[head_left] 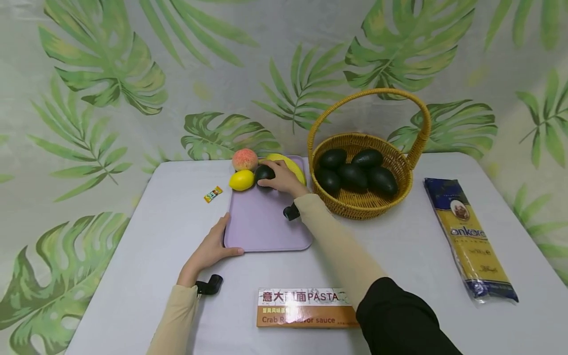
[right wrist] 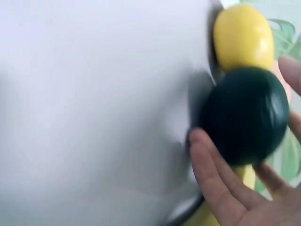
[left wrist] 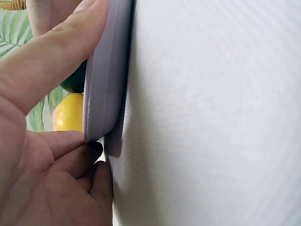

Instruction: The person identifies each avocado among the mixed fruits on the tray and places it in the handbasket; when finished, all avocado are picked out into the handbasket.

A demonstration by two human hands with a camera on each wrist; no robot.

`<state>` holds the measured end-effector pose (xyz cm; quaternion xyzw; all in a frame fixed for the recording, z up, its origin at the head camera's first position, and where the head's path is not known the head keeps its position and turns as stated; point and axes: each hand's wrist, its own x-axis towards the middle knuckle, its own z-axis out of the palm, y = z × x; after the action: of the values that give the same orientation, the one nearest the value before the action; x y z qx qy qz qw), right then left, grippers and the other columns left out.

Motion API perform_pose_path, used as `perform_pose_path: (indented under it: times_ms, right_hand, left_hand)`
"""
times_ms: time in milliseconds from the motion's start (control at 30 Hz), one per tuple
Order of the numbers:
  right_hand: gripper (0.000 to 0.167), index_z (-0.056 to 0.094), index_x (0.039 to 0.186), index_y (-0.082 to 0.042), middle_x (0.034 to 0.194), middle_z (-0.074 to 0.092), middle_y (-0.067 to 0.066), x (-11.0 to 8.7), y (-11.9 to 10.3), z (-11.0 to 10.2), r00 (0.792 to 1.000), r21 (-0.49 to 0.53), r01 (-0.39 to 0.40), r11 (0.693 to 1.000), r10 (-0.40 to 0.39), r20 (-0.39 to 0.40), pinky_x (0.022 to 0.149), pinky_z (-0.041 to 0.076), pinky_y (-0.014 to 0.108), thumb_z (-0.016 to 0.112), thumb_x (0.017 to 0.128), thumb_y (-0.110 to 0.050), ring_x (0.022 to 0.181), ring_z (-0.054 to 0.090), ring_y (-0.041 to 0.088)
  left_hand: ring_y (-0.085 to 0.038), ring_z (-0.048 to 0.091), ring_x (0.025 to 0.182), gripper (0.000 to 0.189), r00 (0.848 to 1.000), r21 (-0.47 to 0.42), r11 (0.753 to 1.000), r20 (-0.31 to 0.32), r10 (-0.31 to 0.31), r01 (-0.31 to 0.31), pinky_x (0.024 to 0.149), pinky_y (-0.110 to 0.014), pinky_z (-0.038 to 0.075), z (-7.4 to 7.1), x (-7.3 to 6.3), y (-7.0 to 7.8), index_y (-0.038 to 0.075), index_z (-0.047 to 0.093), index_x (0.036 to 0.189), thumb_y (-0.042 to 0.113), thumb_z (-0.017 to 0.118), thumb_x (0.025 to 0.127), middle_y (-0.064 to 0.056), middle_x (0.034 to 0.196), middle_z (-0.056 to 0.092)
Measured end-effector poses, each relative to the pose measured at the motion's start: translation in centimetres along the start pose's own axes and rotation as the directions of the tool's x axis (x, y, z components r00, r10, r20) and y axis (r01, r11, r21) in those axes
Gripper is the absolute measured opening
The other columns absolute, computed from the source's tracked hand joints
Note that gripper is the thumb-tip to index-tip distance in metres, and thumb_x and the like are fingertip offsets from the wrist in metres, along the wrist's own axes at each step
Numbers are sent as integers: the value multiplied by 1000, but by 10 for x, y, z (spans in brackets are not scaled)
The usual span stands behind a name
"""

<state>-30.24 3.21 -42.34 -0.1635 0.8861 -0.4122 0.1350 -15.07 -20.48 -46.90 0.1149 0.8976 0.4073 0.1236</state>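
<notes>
My right hand (head_left: 284,177) grips a dark avocado (head_left: 263,172) at the back of the lilac tray (head_left: 270,222). In the right wrist view the fingers (right wrist: 211,174) curve around the avocado's lower side. A lemon (head_left: 242,180) lies touching it on the left, with a peach (head_left: 245,159) behind. Yellow bananas (head_left: 293,167) lie along the tray's back right, partly hidden by the right hand. My left hand (head_left: 212,246) holds the tray's near left corner, thumb along the front rim and fingers at the left side.
Right of the tray stands a wicker basket (head_left: 364,212) with a tall handle, holding several avocados (head_left: 353,176). A pasta packet (head_left: 472,241) lies at the right. A pasta box (head_left: 306,308) lies in front, partly behind the right sleeve. A small wrapped sachet (head_left: 213,194) lies left of the tray.
</notes>
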Motion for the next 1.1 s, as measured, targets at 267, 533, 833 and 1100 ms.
perform_pose_path:
  times_ms: [267,533,833,1100]
  right_hand:
    - [51,51,136,-20,144,29,16,0,-7,13,992,15,-39,999,41,-116,102,35,45,69,90,-30,124,40,32]
    - [48,54,133,-16,145,35,12,-27,-12,-16,991,140,90,986,-74,-115,99,40,45,69,90,-29,128,36,28]
    - [48,50,136,-22,150,32,1,-96,-4,-82,970,279,205,938,-232,70,88,47,46,67,91,-26,112,51,32]
    - [48,47,138,-17,150,30,2,-149,32,-138,973,276,157,948,-197,122,100,36,51,63,93,-18,131,34,30]
  left_hand:
    - [-41,7,142,111,1000,-14,1000,5,-23,23,112,-55,11,1,1,0,-5,6,151,32,80,77,-26,155,7]
    - [-41,8,142,112,1000,-11,1000,-2,-24,24,112,-55,12,1,1,0,-4,7,151,33,81,76,-25,156,8]
    - [-40,6,142,113,1000,-16,1000,1,-22,22,112,-54,11,1,2,1,-4,7,151,31,82,75,-24,156,8]
    - [-40,6,142,112,1000,-13,1000,7,-28,28,112,-55,11,1,2,0,-4,6,151,32,81,76,-25,156,7]
